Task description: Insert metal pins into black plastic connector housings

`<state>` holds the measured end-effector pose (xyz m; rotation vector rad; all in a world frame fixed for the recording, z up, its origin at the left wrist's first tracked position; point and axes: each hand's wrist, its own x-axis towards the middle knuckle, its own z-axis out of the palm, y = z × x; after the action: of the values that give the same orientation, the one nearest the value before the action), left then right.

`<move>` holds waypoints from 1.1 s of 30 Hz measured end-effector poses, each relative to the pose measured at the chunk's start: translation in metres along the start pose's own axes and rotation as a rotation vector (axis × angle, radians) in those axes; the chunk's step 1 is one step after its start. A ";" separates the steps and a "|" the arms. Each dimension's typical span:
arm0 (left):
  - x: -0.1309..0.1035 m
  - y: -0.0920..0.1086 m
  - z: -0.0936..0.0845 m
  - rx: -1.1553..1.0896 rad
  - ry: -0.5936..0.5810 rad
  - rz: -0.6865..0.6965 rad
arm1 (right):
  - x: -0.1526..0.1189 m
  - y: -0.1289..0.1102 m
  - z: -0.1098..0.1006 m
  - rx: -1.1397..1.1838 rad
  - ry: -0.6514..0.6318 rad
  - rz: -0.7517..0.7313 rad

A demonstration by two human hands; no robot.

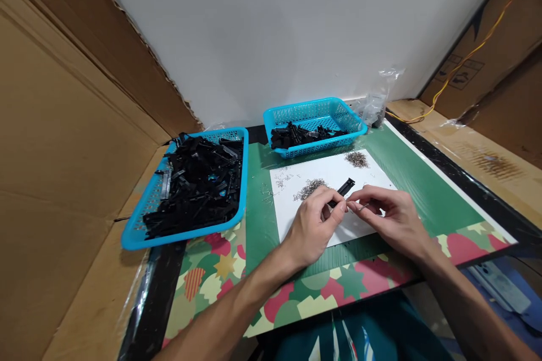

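Note:
Over the white sheet (292, 220), my left hand (315, 220) is closed around a narrow black plastic part (346, 186), whose far end sticks out up and to the right. My right hand (387, 214) meets it at the near end, thumb and forefinger pinched on a thin metal tool (362, 207) that looks like tweezers. Its tip is hidden by the fingertips. Just beyond my left hand lies a heap of small metal springs or wire clips (311, 187). A second, darker heap of tiny metal pieces (357, 159) sits at the sheet's far right corner.
A blue basket (243, 192) piled with black plastic parts (199, 180) stands at the left. Another blue basket (334, 102) holds fewer parts at the back. Clear plastic bags (375, 104) lie beside it. Cardboard walls (76, 113) flank the table, and a yellow wire (444, 87) hangs at the right.

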<state>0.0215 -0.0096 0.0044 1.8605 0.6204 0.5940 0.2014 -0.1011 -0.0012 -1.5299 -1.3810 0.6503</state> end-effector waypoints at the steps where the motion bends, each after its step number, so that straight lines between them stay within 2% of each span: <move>1: 0.000 0.000 0.000 0.024 -0.011 0.009 | 0.000 0.001 0.001 0.015 0.003 0.025; 7: -0.003 -0.001 0.000 0.080 -0.073 0.027 | 0.002 0.006 -0.004 0.197 -0.018 0.177; 9: -0.003 -0.001 0.001 0.106 -0.080 0.032 | 0.001 0.006 -0.010 0.223 0.015 0.199; 14: -0.005 0.000 0.002 0.228 -0.126 0.031 | -0.001 0.005 -0.025 0.065 0.169 0.224; 18: -0.004 -0.003 0.004 0.295 -0.131 0.037 | 0.001 0.009 -0.032 -0.006 0.222 0.243; 22: -0.003 -0.005 0.006 0.370 -0.203 0.056 | 0.010 0.014 -0.032 -0.058 0.114 0.277; 26: -0.003 -0.003 0.007 0.408 -0.203 0.060 | 0.019 0.019 -0.027 -0.104 -0.008 0.303; 33: -0.004 -0.007 0.009 0.402 -0.208 0.073 | 0.019 0.026 -0.023 -0.147 -0.006 0.295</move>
<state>0.0236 -0.0162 -0.0056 2.2945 0.5640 0.3296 0.2374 -0.0875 -0.0108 -1.8723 -1.2403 0.7446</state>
